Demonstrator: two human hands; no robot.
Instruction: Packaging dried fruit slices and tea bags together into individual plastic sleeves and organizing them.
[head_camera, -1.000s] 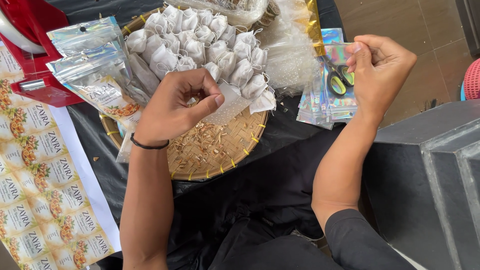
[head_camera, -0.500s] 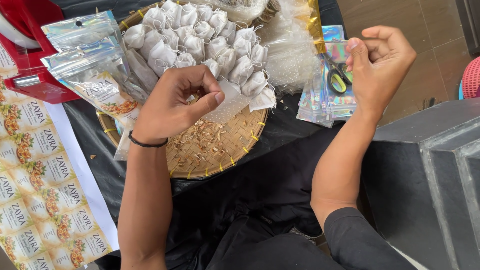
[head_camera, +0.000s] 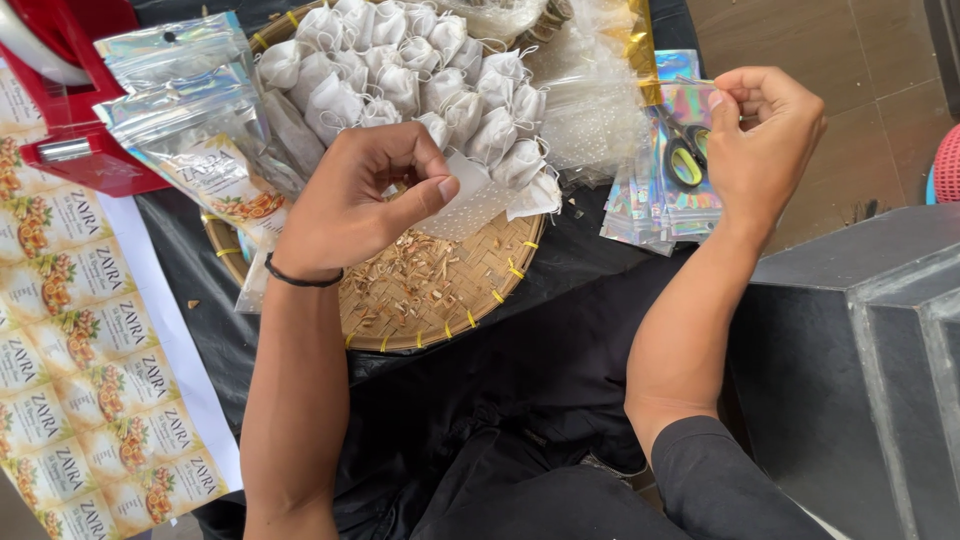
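left hand curled over white pouch

Brown tiled floor, grey metal box at right.

The left hand covers whatever its curled fingers pinch against the white sachet, the woven tray runs off the top edge under its heap of tied pouches — and the red sealer is cropped at the upper-left corner.
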